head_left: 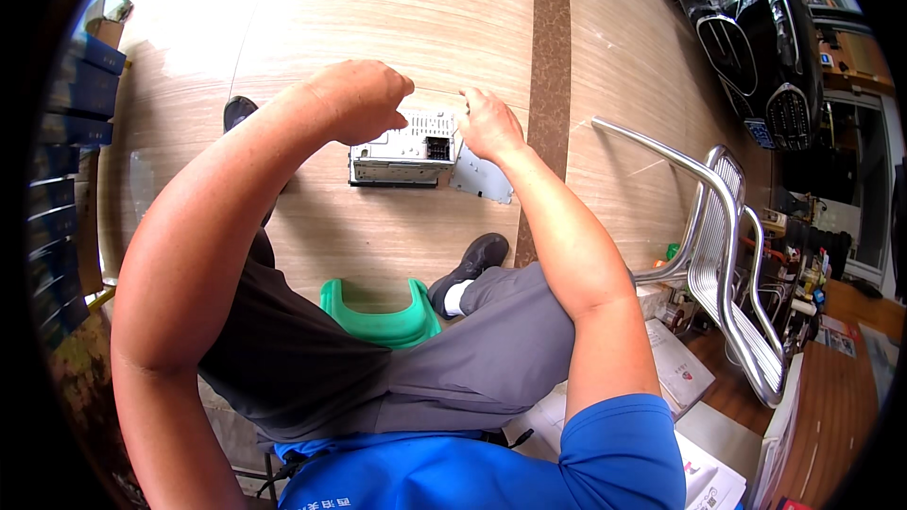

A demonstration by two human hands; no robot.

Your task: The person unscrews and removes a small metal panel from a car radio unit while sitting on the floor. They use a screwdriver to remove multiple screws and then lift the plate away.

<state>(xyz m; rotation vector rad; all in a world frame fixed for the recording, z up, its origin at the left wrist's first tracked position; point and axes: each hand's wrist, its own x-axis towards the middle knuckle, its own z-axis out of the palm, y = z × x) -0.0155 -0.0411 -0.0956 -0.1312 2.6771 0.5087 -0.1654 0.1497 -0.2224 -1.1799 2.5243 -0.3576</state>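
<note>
Upper centre | left hand (364, 97), right hand (490, 127) near silver, boxy metal unit (406, 147) | both grips unclear | uneven pull could tip it

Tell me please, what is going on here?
A person reaches down to a metal box on the floor. The left hand is at its far left corner, and the right hand is near its right side; I cannot tell whether either one grips it. A flat metal plate lies to its right.
</note>
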